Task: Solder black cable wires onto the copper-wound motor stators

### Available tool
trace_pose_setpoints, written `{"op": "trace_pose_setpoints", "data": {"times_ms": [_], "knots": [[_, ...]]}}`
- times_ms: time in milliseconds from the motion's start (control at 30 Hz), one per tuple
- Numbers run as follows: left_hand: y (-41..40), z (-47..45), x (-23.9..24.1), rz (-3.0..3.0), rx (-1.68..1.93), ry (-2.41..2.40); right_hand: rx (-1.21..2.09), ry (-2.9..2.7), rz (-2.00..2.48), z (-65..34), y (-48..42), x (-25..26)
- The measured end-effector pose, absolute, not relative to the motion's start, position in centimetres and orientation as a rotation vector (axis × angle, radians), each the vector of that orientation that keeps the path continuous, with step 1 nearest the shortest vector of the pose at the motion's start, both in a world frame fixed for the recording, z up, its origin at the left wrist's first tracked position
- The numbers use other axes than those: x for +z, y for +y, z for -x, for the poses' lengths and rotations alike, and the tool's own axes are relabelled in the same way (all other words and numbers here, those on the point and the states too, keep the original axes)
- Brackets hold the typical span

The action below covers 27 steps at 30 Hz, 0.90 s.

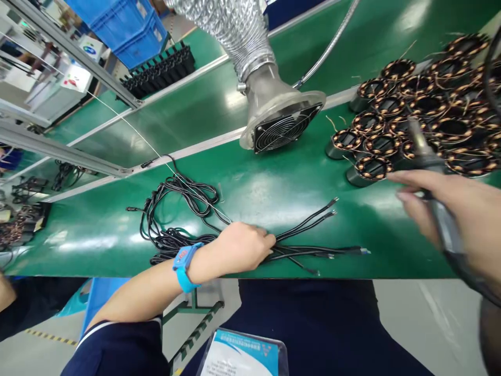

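My left hand point(246, 245), with a blue wristband, is closed around a bundle of black cables point(297, 249) on the green bench. Their stripped ends fan out to the right of the hand, and the coiled lengths point(172, 235) lie to its left. A thin pale wire, perhaps solder point(146, 141), runs from the upper left down to this hand; whether the fingers grip it is hidden. My right hand point(450, 209) is wrapped round a soldering iron point(440, 209), its tip pointing up and left before the coil parts. That hand is slightly blurred.
Several copper-wound stators point(373, 168) stand packed at the right. A fume extraction hood point(284, 125) with a fan grille hangs over the bench's back edge. Blue crates point(136, 31) and black parts point(160, 70) are beyond. Another person's arm point(7, 295) shows at the far left.
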<state>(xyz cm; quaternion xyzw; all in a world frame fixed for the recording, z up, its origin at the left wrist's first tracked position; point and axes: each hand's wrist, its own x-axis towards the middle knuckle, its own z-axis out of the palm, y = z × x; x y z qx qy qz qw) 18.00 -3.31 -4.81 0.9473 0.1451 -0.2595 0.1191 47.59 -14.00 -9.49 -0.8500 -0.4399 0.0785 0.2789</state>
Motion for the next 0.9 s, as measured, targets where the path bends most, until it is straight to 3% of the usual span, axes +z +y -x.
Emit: {"op": "trace_pose_setpoints", "data": {"times_ms": [167,333,533,900], "knots": [[-1.7,-19.9,-4.1,-2.712,-0.688,0.878,0.149,-1.616,2.29,-47.3,-10.5,-10.9],[-2.2,-21.7,-6.9,-2.661,-0.736,0.788,0.006,-1.671,2.151,-48.0,-9.7,-11.8],[-2.1,-22.5,-8.6,-2.623,-0.56,1.129,-0.354,-1.853,2.12,-47.4,-9.7,-11.5],[-3.5,-21.3,-10.0,-2.695,-0.539,0.751,-0.455,-1.881,2.023,-46.3,-9.7,-12.1]]}}
